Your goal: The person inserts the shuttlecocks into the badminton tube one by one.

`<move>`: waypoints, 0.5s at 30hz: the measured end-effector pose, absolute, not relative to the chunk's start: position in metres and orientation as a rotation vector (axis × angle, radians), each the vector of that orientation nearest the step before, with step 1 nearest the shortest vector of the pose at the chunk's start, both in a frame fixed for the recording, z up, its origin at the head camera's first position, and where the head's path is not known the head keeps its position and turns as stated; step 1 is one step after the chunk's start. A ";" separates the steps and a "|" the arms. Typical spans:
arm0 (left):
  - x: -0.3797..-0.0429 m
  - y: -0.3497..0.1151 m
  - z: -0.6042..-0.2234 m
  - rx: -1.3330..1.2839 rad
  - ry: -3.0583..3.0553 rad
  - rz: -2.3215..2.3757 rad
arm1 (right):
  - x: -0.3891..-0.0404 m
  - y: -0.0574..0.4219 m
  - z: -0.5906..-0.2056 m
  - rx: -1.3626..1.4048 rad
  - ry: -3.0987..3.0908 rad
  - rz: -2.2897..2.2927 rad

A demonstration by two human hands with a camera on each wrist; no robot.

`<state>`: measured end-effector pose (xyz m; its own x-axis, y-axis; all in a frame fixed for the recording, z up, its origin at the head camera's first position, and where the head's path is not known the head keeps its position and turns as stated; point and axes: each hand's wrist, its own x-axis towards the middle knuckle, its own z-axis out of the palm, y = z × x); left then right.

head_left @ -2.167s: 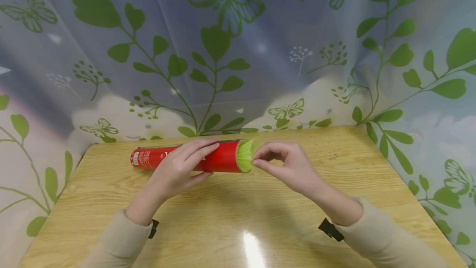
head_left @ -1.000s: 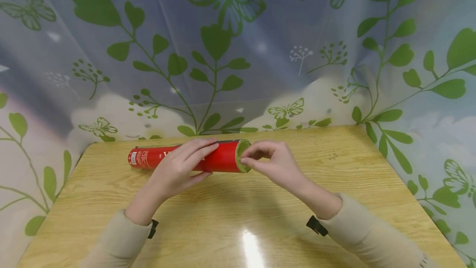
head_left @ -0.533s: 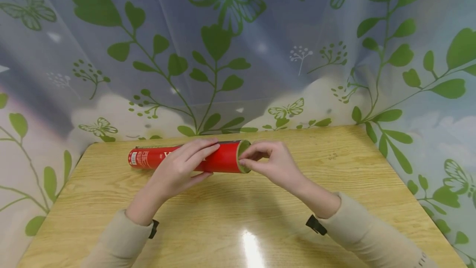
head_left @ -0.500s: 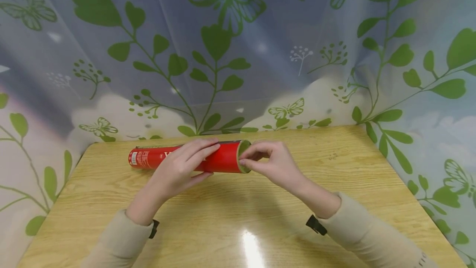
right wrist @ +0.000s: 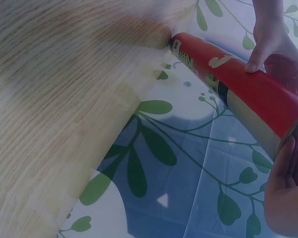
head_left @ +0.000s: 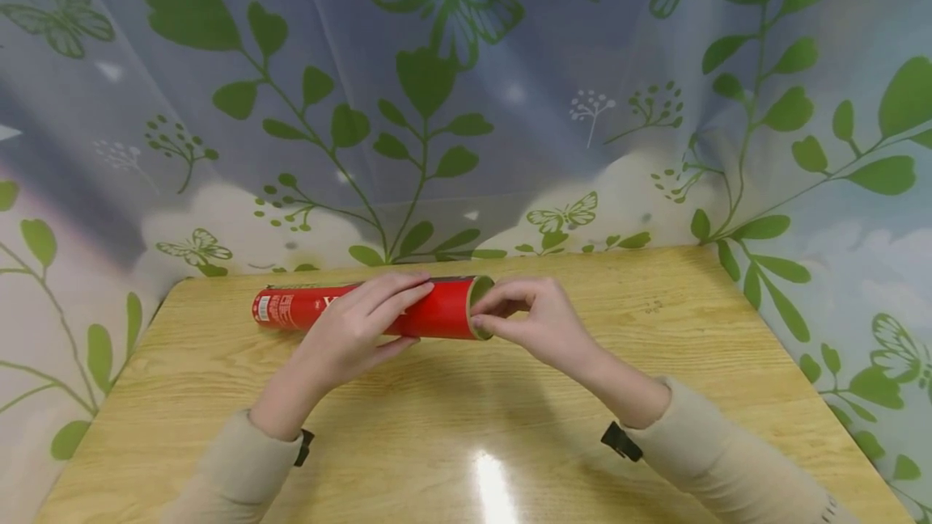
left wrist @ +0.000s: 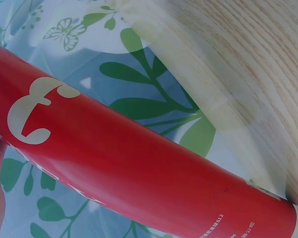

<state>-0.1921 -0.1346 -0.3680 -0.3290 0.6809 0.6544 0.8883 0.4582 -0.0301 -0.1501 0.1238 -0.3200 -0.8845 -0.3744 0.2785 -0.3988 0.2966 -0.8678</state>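
Note:
A long red shuttlecock tube [head_left: 444, 310] is held sideways near the back of the table, its mouth to the right. My left hand [head_left: 349, 338] grips it round the middle, fingers over the top and thumb below. In the left wrist view the tube [left wrist: 139, 163] fills much of the picture, with white lettering. My right hand [head_left: 542, 326] is at the mouth, thumb by the rim and fingertips reaching inside. The right wrist view shows this hand [right wrist: 288, 198] against the mouth too. Its fingertips are hidden, so what they touch inside cannot be told.
A wooden table [head_left: 451, 443] lies under both hands. Behind it and at both sides hangs a curtain [head_left: 568, 144] printed with leaves and butterflies, close to the table's back edge.
Earlier, a yellow-green shuttlecock skirt stuck out of the mouth at my right fingertips. It has gone into the tube, and my right hand has moved left to the rim. The left hand stays.

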 end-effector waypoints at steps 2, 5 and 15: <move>-0.193 -0.135 -0.368 -1.307 -2.101 -0.453 | -0.154 0.127 -0.326 0.747 -2.519 1.710; -0.194 -0.135 -0.368 -1.311 -2.099 -0.456 | -0.161 0.132 -0.335 0.744 -2.520 1.758; -0.194 -0.136 -0.367 -1.303 -2.149 -0.465 | -0.166 0.152 -0.341 0.771 -2.466 1.781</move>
<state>-0.1936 -0.1362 -0.3670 -0.3566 0.6852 0.6351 0.8864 0.4629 -0.0018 -0.1664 0.1516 -0.3407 -0.8792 -0.3843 0.2816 -0.3881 0.2349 -0.8912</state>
